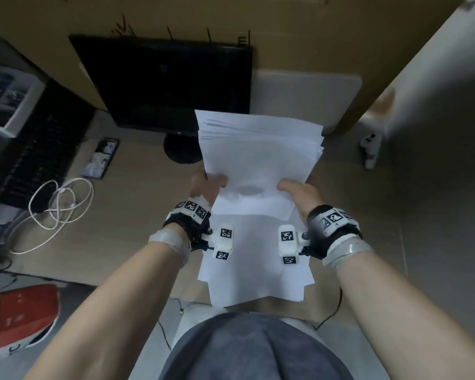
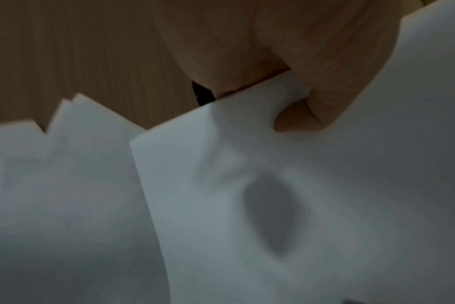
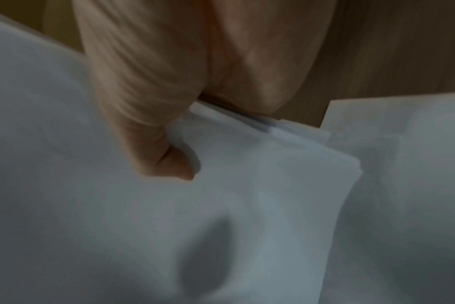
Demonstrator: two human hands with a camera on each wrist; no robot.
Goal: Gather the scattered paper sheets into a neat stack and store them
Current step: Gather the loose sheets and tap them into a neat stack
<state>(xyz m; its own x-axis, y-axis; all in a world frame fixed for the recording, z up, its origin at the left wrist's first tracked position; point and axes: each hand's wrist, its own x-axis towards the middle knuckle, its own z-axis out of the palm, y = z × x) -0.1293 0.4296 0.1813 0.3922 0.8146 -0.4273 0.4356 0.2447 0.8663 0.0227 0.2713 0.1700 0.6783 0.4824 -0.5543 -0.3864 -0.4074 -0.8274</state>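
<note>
A thick stack of white paper sheets (image 1: 258, 152) is lifted above the wooden desk (image 1: 137, 204), its far edges fanned and uneven. My left hand (image 1: 207, 185) grips its near left edge, thumb on top. My right hand (image 1: 299, 190) grips its near right edge the same way. In the left wrist view the thumb (image 2: 322, 86) pinches the stack (image 2: 325, 205) and dents the top sheet. In the right wrist view the thumb (image 3: 148, 115) pinches the stack (image 3: 221, 226) too. More loose white sheets (image 1: 255, 270) lie flat on the desk under my wrists, corners misaligned.
A black monitor (image 1: 165, 80) stands right behind the stack, a black keyboard (image 1: 36, 149) to the left. A white coiled cable (image 1: 58, 201) and a phone (image 1: 100, 157) lie left of my hands. A red box (image 1: 25, 311) sits low left; a white controller (image 1: 370, 146) lies far right.
</note>
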